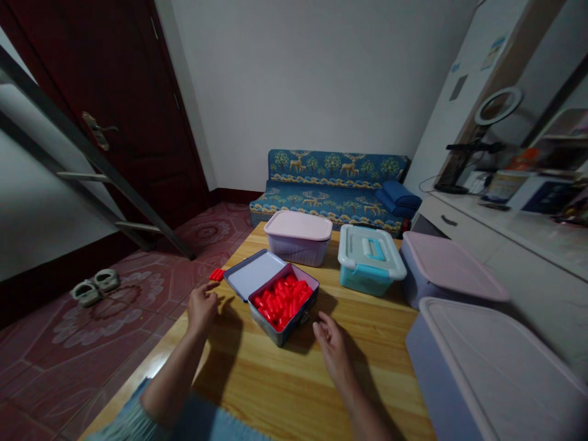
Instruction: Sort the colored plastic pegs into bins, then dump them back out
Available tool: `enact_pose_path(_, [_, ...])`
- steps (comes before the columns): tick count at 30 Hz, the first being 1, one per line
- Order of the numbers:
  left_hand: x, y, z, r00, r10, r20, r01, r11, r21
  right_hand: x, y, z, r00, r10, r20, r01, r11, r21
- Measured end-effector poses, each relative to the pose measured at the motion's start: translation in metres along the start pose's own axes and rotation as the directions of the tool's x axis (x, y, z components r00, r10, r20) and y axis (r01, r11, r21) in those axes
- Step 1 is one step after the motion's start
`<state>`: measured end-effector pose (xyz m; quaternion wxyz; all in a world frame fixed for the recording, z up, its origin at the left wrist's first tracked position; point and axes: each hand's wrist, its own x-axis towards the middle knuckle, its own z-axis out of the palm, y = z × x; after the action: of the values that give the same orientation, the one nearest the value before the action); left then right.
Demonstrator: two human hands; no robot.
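Observation:
A hinged tin box stands on the wooden table with its lid swung open to the left. Many glossy red capsule-shaped pieces fill it in a loose heap. Left of the box, my left hand hovers with loosely bent fingers and nothing visible in them. Just beyond its fingertips, several more red pieces lie together by the table's left edge. My right hand is beside the box's front right side, near its clasp. Its fingers are slightly curled and apart, holding nothing I can see.
Behind the tin is a lidded purple bin, with a teal box to its right. Two larger purple bins line the table's right side. A patterned sofa is by the wall. A ladder leans at left.

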<state>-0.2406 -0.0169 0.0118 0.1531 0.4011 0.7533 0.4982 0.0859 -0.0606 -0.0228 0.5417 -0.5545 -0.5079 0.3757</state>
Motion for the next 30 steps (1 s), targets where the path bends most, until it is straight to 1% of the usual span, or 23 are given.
enact_pose_path(1, [0.013,-0.003,-0.004,0.997,0.073,-0.02,-0.068,0.984,0.162,0.0,0.001,0.0,1.0,-0.013,-0.001,0.013,1.0,-0.004])
enact_pose_path(2, [0.025,-0.005,-0.006,0.989,0.144,-0.024,-0.131,0.948,0.29,0.0,0.001,0.001,1.0,-0.023,-0.002,0.023,1.0,-0.008])
enact_pose_path(3, [0.037,-0.006,-0.006,0.983,0.184,-0.015,-0.164,0.907,0.387,0.0,0.002,0.001,0.999,-0.032,-0.003,0.032,0.999,-0.01])
enact_pose_path(5, [0.058,-0.006,-0.001,0.976,0.213,0.037,-0.205,0.857,0.472,-0.001,0.002,0.002,0.999,-0.041,-0.001,0.041,0.999,-0.017])
enact_pose_path(7, [0.072,-0.007,0.008,0.974,0.2,0.108,-0.227,0.856,0.464,-0.001,0.003,0.003,0.999,-0.049,-0.001,0.049,0.998,-0.03])
enact_pose_path(9, [0.08,-0.009,0.016,0.969,0.187,0.161,-0.239,0.874,0.423,-0.002,0.003,0.003,0.999,-0.051,-0.005,0.051,0.997,-0.051])
enact_pose_path(11, [0.08,-0.011,0.02,0.97,0.18,0.163,-0.232,0.888,0.398,-0.002,0.004,0.002,0.999,-0.046,-0.004,0.046,0.997,-0.066])
enact_pose_path(13, [0.075,-0.008,0.018,0.978,0.182,0.102,-0.208,0.897,0.389,-0.003,0.007,0.002,0.999,-0.048,0.004,0.048,0.996,-0.074])
enact_pose_path(15, [0.062,0.007,0.012,0.972,0.23,-0.047,-0.201,0.918,0.343,-0.002,0.01,0.001,0.998,-0.064,0.014,0.065,0.993,-0.096])
enact_pose_path(16, [0.053,0.019,0.009,0.947,0.272,-0.169,-0.218,0.935,0.28,-0.002,0.011,0.001,0.997,-0.074,0.013,0.075,0.991,-0.114])
enact_pose_path(17, [0.042,0.032,0.008,0.909,0.335,-0.247,-0.29,0.936,0.2,-0.002,0.012,0.001,0.997,-0.082,0.009,0.083,0.988,-0.133])
enact_pose_path(19, [0.016,0.061,0.01,0.844,0.481,-0.238,-0.488,0.872,0.031,-0.002,0.012,0.001,0.996,-0.085,0.013,0.086,0.984,-0.157])
enact_pose_path(20, [0.002,0.074,0.013,0.811,0.556,-0.183,-0.57,0.821,-0.029,-0.002,0.012,0.002,0.997,-0.081,0.018,0.083,0.984,-0.16])
enact_pose_path(21, [-0.011,0.085,0.018,0.777,0.623,-0.09,-0.629,0.775,-0.061,-0.002,0.012,0.002,0.997,-0.074,0.029,0.077,0.985,-0.152])
enact_pose_path(22, [-0.022,0.093,0.023,0.731,0.679,0.072,-0.674,0.734,-0.076,-0.002,0.011,0.002,0.997,-0.065,0.042,0.07,0.989,-0.134])
enact_pose_path(23, [-0.032,0.098,0.027,0.651,0.713,0.261,-0.721,0.688,-0.079,-0.002,0.011,0.003,0.997,-0.058,0.048,0.063,0.992,-0.107])
enact_pose_path(24, [-0.041,0.1,0.029,0.569,0.709,0.417,-0.756,0.65,-0.072,-0.002,0.01,0.003,0.997,-0.053,0.05,0.057,0.995,-0.076])
enact_pose_path(25, [-0.047,0.101,0.03,0.507,0.687,0.52,-0.777,0.626,-0.069,-0.003,0.009,0.003,0.998,-0.052,0.045,0.054,0.997,-0.048])
enact_pose_path(26, [-0.051,0.099,0.028,0.487,0.67,0.56,-0.78,0.623,-0.068,-0.003,0.008,0.003,0.998,-0.054,0.038,0.055,0.998,-0.027])
enact_pose_path(27, [-0.054,0.096,0.025,0.523,0.665,0.533,-0.759,0.648,-0.063,-0.003,0.007,0.003,0.998,-0.059,0.032,0.059,0.998,-0.016])
enact_pose_path(28, [-0.054,0.092,0.02,0.608,0.659,0.443,-0.714,0.697,-0.057,-0.002,0.005,0.003,0.998,-0.063,0.03,0.063,0.998,-0.014])
enact_pose_path(29, [-0.053,0.087,0.014,0.72,0.624,0.304,-0.641,0.766,-0.054,-0.002,0.004,0.003,0.998,-0.065,0.028,0.065,0.998,-0.019])
enact_pose_path(30, [-0.051,0.082,0.009,0.831,0.539,0.141,-0.534,0.842,-0.074,-0.002,0.003,0.002,0.997,-0.065,0.028,0.065,0.997,-0.027])
